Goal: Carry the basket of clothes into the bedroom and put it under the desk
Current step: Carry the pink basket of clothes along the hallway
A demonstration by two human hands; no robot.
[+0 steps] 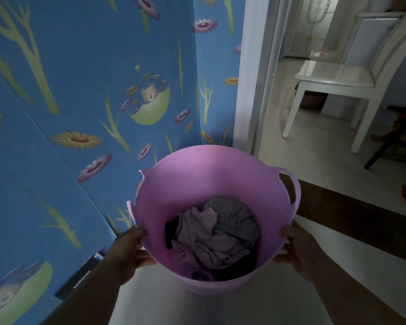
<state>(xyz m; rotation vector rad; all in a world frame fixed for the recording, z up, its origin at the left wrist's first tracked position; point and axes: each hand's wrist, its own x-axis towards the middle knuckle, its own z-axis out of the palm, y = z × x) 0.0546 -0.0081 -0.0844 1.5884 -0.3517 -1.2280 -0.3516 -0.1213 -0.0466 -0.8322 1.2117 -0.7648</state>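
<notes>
The person holds the pink basket (211,184) in the near centre, clear of the floor. The left hand (129,252) and right hand (298,249) each clamp its near rim, thumbs inside. The clothes (213,233) fill only the bottom, so it looks light. Its thin plastic wall probably flexes; the right handle (293,188) would give a firmer hold. The doorway (251,90) lies far right.

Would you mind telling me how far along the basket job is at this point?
Done: the pink basket holding the clothes is picked up, left hand and right hand gripping its sides. In hand: carrying it near a doorway. Left: no desk is in view, so placing it remains.
</notes>
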